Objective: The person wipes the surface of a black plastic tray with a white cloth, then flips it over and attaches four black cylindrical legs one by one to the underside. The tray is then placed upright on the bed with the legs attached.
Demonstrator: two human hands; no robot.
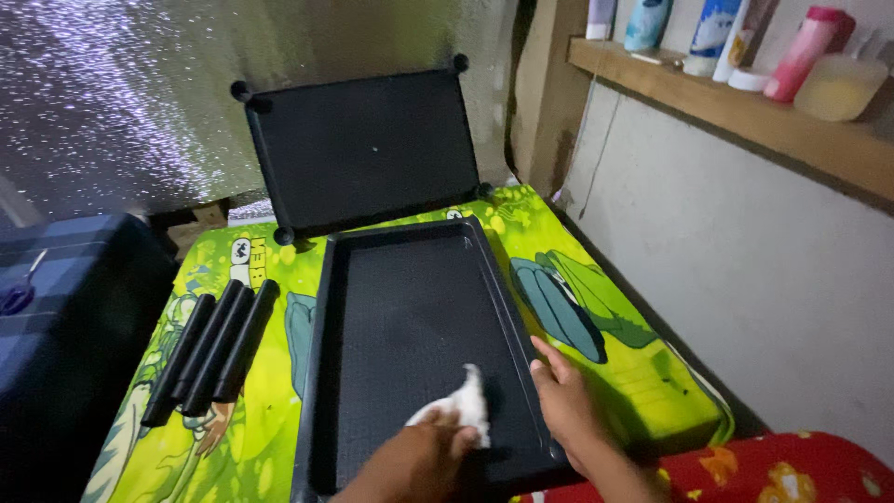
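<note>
A black rectangular plastic tray panel (pixel 410 289) lies flat on a green patterned mat (pixel 587 307). My left hand (pixel 424 452) presses a crumpled white cloth (pixel 463 407) against the near part of the panel's inner surface. My right hand (pixel 562 402) rests on the panel's right rim near the front corner, fingers spread along the edge. A second black panel (pixel 368 149) with round corner knobs leans upright against the shiny wall behind the mat.
Three black tubes (pixel 212 351) lie side by side on the mat left of the panel. A wooden shelf (pixel 745 116) on the right wall carries several bottles and jars. A dark checked cloth (pixel 56 307) lies at left, a red patterned fabric (pixel 773 470) at lower right.
</note>
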